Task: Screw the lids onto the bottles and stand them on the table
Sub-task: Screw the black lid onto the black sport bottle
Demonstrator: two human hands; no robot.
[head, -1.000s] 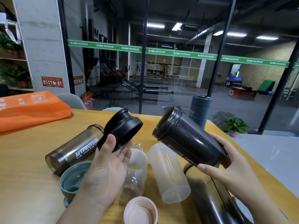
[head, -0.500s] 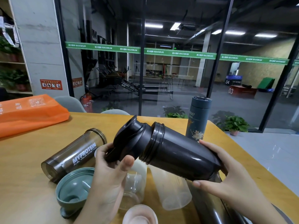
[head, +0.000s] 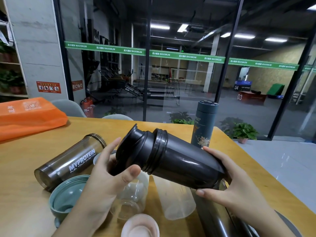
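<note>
Head view: left hand (head: 104, 175) holds the black lid (head: 132, 149) in a curled grip, mouth against the threaded neck of the black bottle (head: 186, 166), likely to start the thread. Right hand (head: 227, 183) cups the bottle's base, held tilted above the worktop (head: 20, 168), apparently to steady it against the twist.
</note>
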